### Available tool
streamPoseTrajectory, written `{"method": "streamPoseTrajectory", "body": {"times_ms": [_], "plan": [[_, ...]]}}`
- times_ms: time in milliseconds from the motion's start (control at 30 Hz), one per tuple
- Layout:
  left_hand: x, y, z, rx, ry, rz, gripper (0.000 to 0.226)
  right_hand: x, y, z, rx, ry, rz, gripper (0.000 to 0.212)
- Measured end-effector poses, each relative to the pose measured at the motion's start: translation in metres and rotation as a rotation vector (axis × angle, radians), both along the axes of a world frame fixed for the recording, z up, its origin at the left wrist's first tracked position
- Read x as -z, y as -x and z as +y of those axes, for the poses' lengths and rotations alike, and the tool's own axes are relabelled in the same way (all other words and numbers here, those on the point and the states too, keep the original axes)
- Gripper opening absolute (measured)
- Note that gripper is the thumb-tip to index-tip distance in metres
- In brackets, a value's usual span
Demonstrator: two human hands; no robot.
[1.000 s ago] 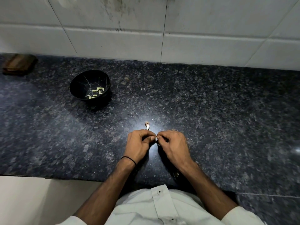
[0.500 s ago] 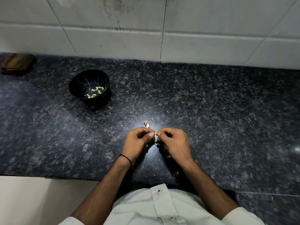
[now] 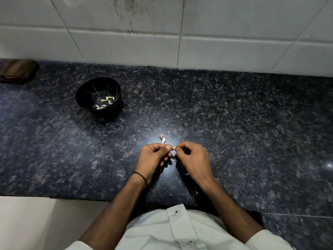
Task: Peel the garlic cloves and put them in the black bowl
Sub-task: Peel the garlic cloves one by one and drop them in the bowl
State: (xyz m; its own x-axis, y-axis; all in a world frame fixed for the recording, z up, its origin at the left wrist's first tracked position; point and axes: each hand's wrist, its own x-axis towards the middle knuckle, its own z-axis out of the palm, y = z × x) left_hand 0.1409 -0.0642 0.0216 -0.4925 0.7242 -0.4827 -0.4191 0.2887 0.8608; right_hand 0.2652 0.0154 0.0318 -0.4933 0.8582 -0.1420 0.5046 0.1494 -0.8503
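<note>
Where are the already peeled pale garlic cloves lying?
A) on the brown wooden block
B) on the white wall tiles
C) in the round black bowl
C: the pale peeled garlic cloves lie on the bottom of the round black bowl.

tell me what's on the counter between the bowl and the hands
In the head view, mostly bare counter; one small garlic scrap lies just beyond the left hand, far from the bowl.
</note>
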Motion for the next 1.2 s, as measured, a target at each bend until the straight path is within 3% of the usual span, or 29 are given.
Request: {"method": "streamPoseTrajectory", "body": {"times_ms": [133, 467, 733, 800, 867, 933, 1067, 1200], "plan": [[-0.004, -0.002, 0.003, -0.038, 0.005, 0.046, 0.024, 0.0, 0.0, 0.002, -0.033, -0.078, -0.005, 0.011], [-0.011, -0.004, 0.006, 0.036, 0.029, 0.17, 0.019, -0.007, 0.0, -0.002, 0.022, 0.133, 0.209, 0.007], [-0.009, -0.014, 0.012, -0.073, 0.069, -0.123, 0.041, -0.006, 0.004, -0.007, 0.143, 0.173, 0.28, 0.01], [-0.009, -0.013, 0.012, -0.058, 0.08, 0.064, 0.036, -0.004, 0.004, -0.007, 0.125, 0.13, 0.247, 0.009], [-0.014, -0.011, 0.01, 0.04, 0.155, 0.499, 0.022, -0.004, 0.003, -0.007, 0.11, 0.1, 0.232, 0.008], [-0.018, -0.012, 0.008, 0.074, 0.133, 0.762, 0.013, -0.006, 0.003, -0.006, 0.106, 0.065, 0.235, 0.008], [-0.018, -0.011, 0.006, 0.105, 0.049, 0.919, 0.013, -0.008, 0.003, -0.004, 0.118, 0.105, 0.244, 0.013], [-0.011, -0.009, 0.01, 0.063, 0.074, 0.687, 0.014, -0.003, 0.003, -0.001, 0.154, 0.233, 0.306, 0.015]]}}
